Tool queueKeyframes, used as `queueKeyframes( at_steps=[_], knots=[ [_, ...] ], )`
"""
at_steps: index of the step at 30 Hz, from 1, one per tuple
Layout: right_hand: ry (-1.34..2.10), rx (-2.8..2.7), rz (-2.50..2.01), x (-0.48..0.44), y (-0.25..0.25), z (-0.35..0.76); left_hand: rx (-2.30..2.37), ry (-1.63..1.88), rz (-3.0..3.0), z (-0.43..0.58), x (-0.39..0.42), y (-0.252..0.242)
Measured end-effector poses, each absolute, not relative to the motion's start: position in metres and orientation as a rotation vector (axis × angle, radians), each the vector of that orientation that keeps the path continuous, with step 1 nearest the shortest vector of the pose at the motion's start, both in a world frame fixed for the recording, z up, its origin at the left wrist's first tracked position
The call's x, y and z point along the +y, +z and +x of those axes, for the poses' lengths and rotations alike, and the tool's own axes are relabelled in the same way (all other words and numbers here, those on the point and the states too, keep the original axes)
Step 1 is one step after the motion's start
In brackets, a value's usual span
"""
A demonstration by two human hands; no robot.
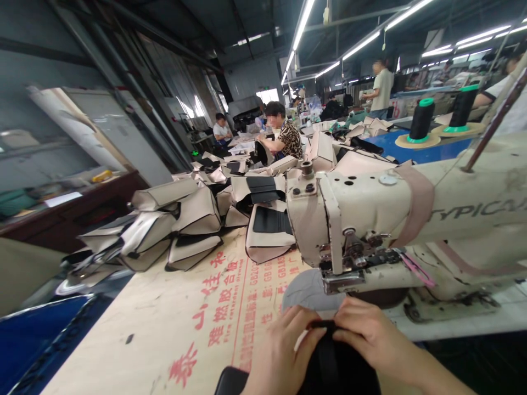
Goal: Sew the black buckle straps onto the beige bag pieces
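Note:
My left hand [288, 343] and my right hand [368, 334] pinch the top edge of a black bag piece [341, 365] between thumbs and fingers. A band runs down its middle, and its lower part is cut off by the frame. Just beyond my hands is the sewing head of a cream sewing machine [362, 203], apart from the black piece. A grey rounded plate [307, 288] lies under the machine's front end. By my left wrist, a black rounded object [231, 381] shows only in part at the bottom edge.
Beige bags with black trim [197, 211] are heaped on the plywood table [164, 323] beyond and to the left. Black thread cones [420, 122] stand behind the machine. Blue material [37, 340] hangs at lower left. A person in a patterned top [290, 140] works across the heap.

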State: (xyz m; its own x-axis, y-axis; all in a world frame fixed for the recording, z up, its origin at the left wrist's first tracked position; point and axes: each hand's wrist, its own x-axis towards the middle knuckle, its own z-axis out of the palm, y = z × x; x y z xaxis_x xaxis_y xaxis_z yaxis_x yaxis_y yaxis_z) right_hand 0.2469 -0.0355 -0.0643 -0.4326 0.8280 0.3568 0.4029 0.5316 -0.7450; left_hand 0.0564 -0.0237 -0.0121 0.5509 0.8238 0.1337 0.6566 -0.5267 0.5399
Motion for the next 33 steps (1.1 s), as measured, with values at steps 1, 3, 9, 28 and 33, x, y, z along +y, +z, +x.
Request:
queueKeyframes(
  at_steps=[1,3,9,28,33],
  knots=[
    [0.756,-2.033,-1.006,-0.037,-0.065,0.249,1.235,0.550,2.324,0.058,-0.026,-0.014],
    [0.778,-2.025,-1.009,-0.039,-0.067,0.251,1.311,0.622,2.271,0.061,-0.029,-0.018],
    [0.824,-1.987,-1.019,-0.044,-0.071,0.251,1.134,0.676,2.463,0.065,-0.030,-0.030],
    [0.809,-1.989,-1.127,-0.042,-0.082,0.248,0.897,0.303,2.655,0.055,-0.018,-0.017],
    [0.806,-2.045,-1.201,-0.039,-0.068,0.252,0.923,0.237,2.593,0.057,-0.015,-0.011]
  ],
)
